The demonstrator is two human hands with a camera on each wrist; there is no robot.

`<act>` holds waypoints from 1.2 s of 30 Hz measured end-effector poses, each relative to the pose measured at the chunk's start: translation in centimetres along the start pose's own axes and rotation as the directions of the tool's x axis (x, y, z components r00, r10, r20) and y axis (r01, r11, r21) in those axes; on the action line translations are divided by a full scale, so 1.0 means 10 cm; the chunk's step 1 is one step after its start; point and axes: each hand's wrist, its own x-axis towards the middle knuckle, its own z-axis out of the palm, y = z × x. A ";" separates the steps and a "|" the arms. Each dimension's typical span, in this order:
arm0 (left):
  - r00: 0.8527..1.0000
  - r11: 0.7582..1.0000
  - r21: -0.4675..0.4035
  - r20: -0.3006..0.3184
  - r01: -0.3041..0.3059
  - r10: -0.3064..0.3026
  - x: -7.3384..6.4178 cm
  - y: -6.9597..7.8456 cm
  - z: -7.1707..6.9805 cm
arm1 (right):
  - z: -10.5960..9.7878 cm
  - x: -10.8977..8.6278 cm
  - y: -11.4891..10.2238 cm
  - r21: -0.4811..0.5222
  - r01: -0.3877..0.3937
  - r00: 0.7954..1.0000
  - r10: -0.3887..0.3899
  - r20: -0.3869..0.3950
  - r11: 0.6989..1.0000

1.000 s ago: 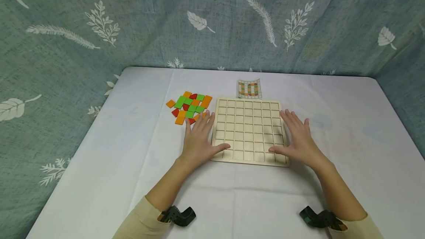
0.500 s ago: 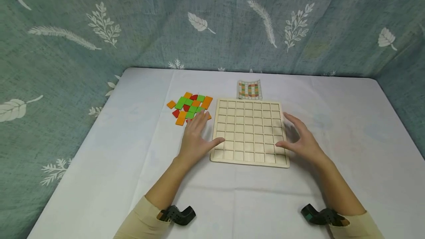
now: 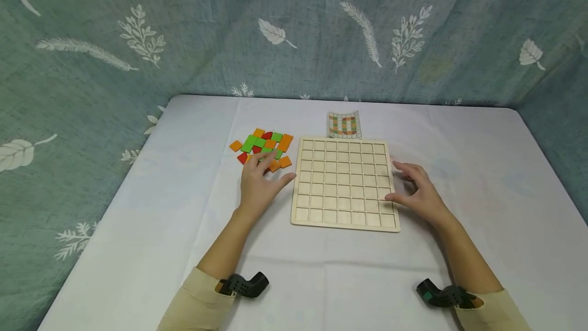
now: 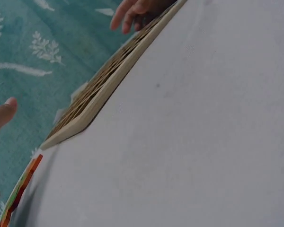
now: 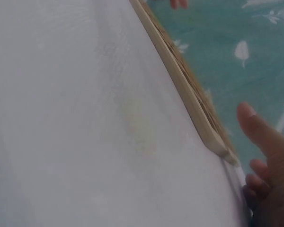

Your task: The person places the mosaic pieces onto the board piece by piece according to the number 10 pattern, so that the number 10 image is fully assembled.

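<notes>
A square wooden grid board (image 3: 344, 183) lies flat on the white-covered table. Left of it is a loose cluster of flat tiles, among them a green tile (image 3: 249, 143), an orange tile (image 3: 285, 142) and a red tile (image 3: 242, 158). My left hand (image 3: 257, 188) hovers over the near side of this cluster, fingers loosely bent and thumb apart, hiding some tiles. By the board's right edge is my right hand (image 3: 420, 193), its thumb reaching over the rim and its fingers loosely bent. I see nothing held in either hand.
Behind the board lies a small pattern card (image 3: 344, 125) with a coloured grid. A leaf-printed curtain (image 3: 294, 29) hangs along the table's back and sides. Each wrist wears a black camera mount.
My left hand has drawn left, off the board's edge and over the tiles. My right hand has shifted slightly outward, its fingers bending more. Board and card stay put.
</notes>
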 end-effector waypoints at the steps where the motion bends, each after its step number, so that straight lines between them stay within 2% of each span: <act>1: 1.000 1.000 -0.005 0.008 0.027 -0.027 0.03 -0.01 -0.01 | -0.01 0.00 0.01 -0.004 -0.005 1.000 0.005 0.003 1.000; 4: 0.993 0.994 -0.002 0.039 0.109 -0.109 0.10 -0.05 -0.02 | -0.03 0.00 0.05 -0.012 -0.010 1.000 0.011 0.015 1.000; 6: 0.989 0.990 0.017 0.052 0.140 -0.141 0.15 -0.08 -0.03 | -0.04 0.01 0.07 -0.018 -0.018 1.000 0.018 0.025 1.000; 10: 0.984 0.983 0.105 0.086 0.149 -0.159 0.22 -0.17 0.00 | -0.05 0.02 0.11 -0.054 -0.014 0.999 0.016 0.045 0.998; 15: 0.985 0.974 0.198 0.108 0.112 -0.135 0.28 -0.24 0.05 | -0.08 0.02 0.14 -0.103 -0.010 0.998 0.016 0.059 0.995; 23: 0.986 0.956 0.289 0.137 0.052 -0.095 0.31 -0.29 0.09 | -0.09 0.02 0.18 -0.163 0.018 0.997 -0.006 0.071 0.986; 27: 0.986 0.956 0.293 0.148 0.032 -0.079 0.30 -0.30 0.08 | -0.08 0.03 0.21 -0.179 0.047 0.997 -0.035 0.072 0.983; 36: 0.988 0.966 0.255 0.155 -0.055 0.015 0.33 -0.26 0.12 | -0.08 0.02 0.25 -0.181 0.119 0.992 -0.111 0.051 0.976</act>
